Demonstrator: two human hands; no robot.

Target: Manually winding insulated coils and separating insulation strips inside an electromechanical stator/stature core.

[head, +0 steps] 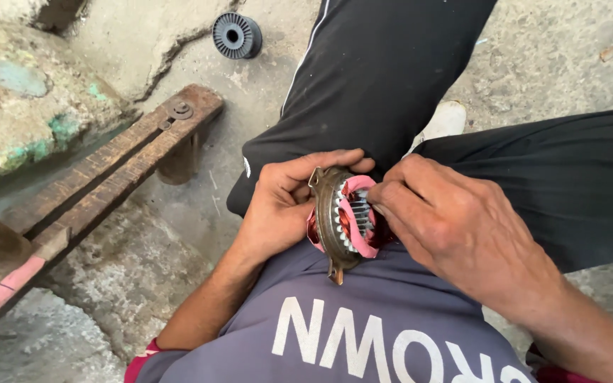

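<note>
left hand (282, 202) is curled around a round motor stator (342, 216), fingers wrapped over its upper rim and thumb along the near side, holding it on edge against the person's lap, just above the hem of a grey shirt (363, 326) with white lettering. the stator has a rusty brown metal frame with small mounting lugs at top and bottom, a ring of pale steel teeth inside, and pink insulating paper (360, 213) lining the slots, with reddish copper winding showing behind. right hand (455, 220) is closed to a pinch, fingertips pressed into the bore of the stator at the pink lining; what the fingertips hold, if anything beyond the paper, cannot be told. both hands touch the stator, one on each side. the person sits with legs in black trousers (384, 71), knees spread, a pale shoe (447, 119) showing between them on the concrete floor (555, 50). to the left stands a worn wooden bench (108, 177) with a metal washer and bolt near its far end and a strip of pink paint at its near end. a black ribbed pulley wheel (236, 35) lies on the floor at the far edge, well apart from the hands. cracked, green-stained masonry (30, 92) rises behind the bench.
</note>
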